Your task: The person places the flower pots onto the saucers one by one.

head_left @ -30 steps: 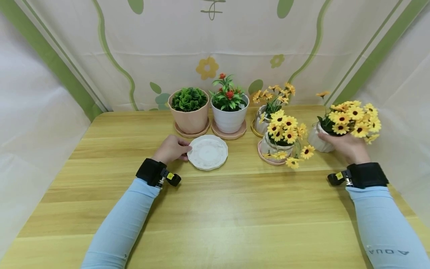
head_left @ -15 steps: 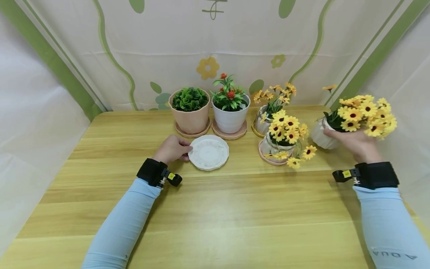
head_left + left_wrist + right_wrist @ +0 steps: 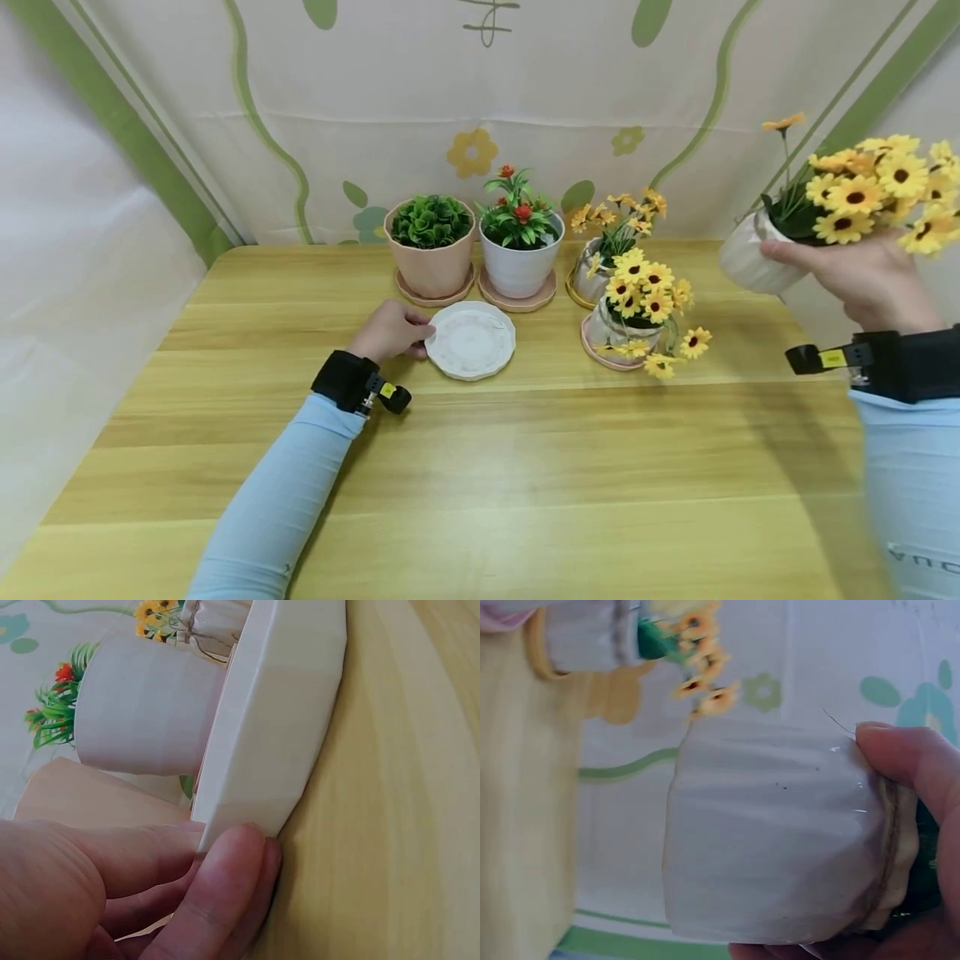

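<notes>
My left hand (image 3: 393,331) pinches the left rim of a round white saucer (image 3: 471,340) that lies on the table. In the left wrist view, thumb and fingers hold the saucer's edge (image 3: 277,712). At the far right, my right hand (image 3: 862,271) grips a white flowerpot (image 3: 761,254) by its upper part and holds it off the table, tilted to the right. Yellow daisy-like flowers (image 3: 862,196) fill this pot and hide part of the hand. Up close in the right wrist view, the pot (image 3: 772,840) has ridged glossy sides and a cord round its neck.
Behind the saucer stand a pink pot with green leaves (image 3: 431,262) and a white pot with red flowers (image 3: 521,262), each on a pink saucer. Right of them are two small pots with orange flowers (image 3: 618,218) and yellow flowers (image 3: 641,292). A patterned cloth (image 3: 390,92) hangs behind.
My right hand has lifted the white flowerpot up and to the right, away from the table. My left hand stays at the saucer's rim. The view has shifted slightly.
</notes>
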The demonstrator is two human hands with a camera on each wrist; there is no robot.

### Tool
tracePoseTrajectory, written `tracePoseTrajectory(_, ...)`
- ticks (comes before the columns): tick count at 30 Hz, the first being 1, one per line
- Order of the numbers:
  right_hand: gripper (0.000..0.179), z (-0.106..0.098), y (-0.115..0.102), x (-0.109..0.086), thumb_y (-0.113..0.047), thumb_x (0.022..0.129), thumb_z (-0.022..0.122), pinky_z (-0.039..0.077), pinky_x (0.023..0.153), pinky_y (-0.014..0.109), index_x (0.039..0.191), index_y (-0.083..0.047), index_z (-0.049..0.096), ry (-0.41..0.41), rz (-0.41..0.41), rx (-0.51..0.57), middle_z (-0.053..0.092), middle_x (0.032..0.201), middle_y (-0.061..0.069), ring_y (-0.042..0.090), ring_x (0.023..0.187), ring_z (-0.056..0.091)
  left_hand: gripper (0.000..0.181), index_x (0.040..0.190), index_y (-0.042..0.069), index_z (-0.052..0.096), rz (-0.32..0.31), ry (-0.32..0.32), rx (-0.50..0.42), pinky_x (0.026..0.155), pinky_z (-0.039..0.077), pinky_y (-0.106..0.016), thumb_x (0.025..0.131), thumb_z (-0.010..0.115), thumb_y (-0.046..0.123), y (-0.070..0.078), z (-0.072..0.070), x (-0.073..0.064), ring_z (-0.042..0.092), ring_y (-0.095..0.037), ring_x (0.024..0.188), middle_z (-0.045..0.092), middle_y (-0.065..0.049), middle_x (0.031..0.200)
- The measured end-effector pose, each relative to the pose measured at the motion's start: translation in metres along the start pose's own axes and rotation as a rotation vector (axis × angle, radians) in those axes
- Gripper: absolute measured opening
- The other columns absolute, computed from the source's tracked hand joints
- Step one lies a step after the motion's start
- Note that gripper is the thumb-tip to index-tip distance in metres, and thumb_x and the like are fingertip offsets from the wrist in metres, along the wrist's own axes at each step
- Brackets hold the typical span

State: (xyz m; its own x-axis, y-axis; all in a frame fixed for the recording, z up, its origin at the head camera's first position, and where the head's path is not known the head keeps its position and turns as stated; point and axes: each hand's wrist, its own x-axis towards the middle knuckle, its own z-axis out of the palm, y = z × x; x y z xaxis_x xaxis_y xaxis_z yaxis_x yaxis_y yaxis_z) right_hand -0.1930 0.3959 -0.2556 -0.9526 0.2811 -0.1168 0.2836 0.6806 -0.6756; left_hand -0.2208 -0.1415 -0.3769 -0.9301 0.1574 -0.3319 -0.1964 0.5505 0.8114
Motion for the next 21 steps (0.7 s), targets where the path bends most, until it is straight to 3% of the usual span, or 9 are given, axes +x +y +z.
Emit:
tracePoseTrajectory(2, 0.115, -0.003, -0.01, 0.0, -0.059, 0.086, 0.066, 0.02, 0.102, 0.073, 0.152, -0.035, -0.025, 0.025, -0.045, 0.035, -0.015, 0.161, 0.022, 0.053, 0.142, -0.001, 0.027, 0.121, -0.002, 0.067, -0.003, 0.001, 0.003, 0.067, 0.057, -0.028, 0.099, 0.062, 0.012, 0.0, 0.0, 0.001, 0.07, -0.015, 0.068, 0.067, -0.018, 0.107)
tracePoseTrajectory(4, 0.102, -0.005, -0.02, 0.001, -0.05, 0.088, 0.07, 0.015, 0.11, 0.065, 0.156, -0.039, -0.006, 0.043, -0.114, 0.087, 0.0, 0.164, 0.012, 0.038, 0.148, 0.001, 0.027, 0.122, -0.002, 0.066, -0.005, 0.0, 0.004, 0.067, 0.057, -0.028, 0.099, 0.062, 0.012, -0.001, 0.0, 0.001, 0.07, -0.015, 0.068, 0.067, -0.018, 0.107)
tracePoseTrajectory(7, 0.086, -0.007, -0.035, 0.001, -0.03, 0.09, 0.075, 0.006, 0.118, 0.05, 0.152, -0.042, 0.017, 0.051, -0.228, 0.196, 0.022, 0.158, -0.005, 0.015, 0.148, 0.008, 0.029, 0.123, -0.002, 0.066, -0.005, -0.003, 0.007, 0.068, 0.057, -0.028, 0.099, 0.062, 0.013, -0.002, -0.001, 0.003, 0.07, -0.015, 0.069, 0.067, -0.018, 0.108)
tracePoseTrajectory(10, 0.084, -0.007, -0.051, -0.002, -0.019, 0.089, 0.076, 0.005, 0.119, 0.041, 0.15, -0.039, 0.022, 0.048, -0.297, 0.234, 0.028, 0.152, -0.012, 0.007, 0.144, 0.015, 0.029, 0.124, -0.002, 0.065, -0.001, -0.008, 0.012, 0.068, 0.057, -0.028, 0.099, 0.062, 0.013, -0.003, -0.002, 0.003, 0.07, -0.016, 0.07, 0.068, -0.018, 0.107)
tracePoseTrajectory(12, 0.086, -0.006, -0.062, -0.005, -0.016, 0.089, 0.075, 0.005, 0.119, 0.037, 0.151, -0.038, 0.021, 0.034, -0.334, 0.236, 0.026, 0.155, -0.009, 0.005, 0.144, 0.014, 0.03, 0.124, -0.002, 0.065, 0.004, -0.011, 0.013, 0.068, 0.057, -0.028, 0.099, 0.062, 0.014, -0.003, -0.002, 0.002, 0.07, -0.016, 0.07, 0.068, -0.018, 0.106)
tracePoseTrajectory(16, 0.084, -0.002, -0.084, -0.016, -0.015, 0.091, 0.073, 0.004, 0.119, 0.037, 0.152, -0.037, 0.02, -0.019, -0.386, 0.228, 0.021, 0.159, -0.007, 0.007, 0.145, 0.011, 0.03, 0.124, -0.003, 0.065, 0.008, -0.013, 0.014, 0.068, 0.057, -0.028, 0.099, 0.063, 0.013, -0.001, -0.002, 0.002, 0.07, -0.016, 0.069, 0.068, -0.019, 0.106)
tracePoseTrajectory(21, 0.088, 0.009, -0.112, -0.03, -0.006, 0.09, 0.073, 0.003, 0.119, 0.032, 0.15, -0.037, 0.018, -0.089, -0.444, 0.295, 0.018, 0.16, -0.008, 0.007, 0.146, 0.008, 0.031, 0.125, -0.003, 0.064, 0.005, -0.018, 0.014, 0.068, 0.057, -0.028, 0.099, 0.063, 0.013, -0.001, -0.002, 0.001, 0.07, -0.016, 0.069, 0.067, -0.019, 0.106)
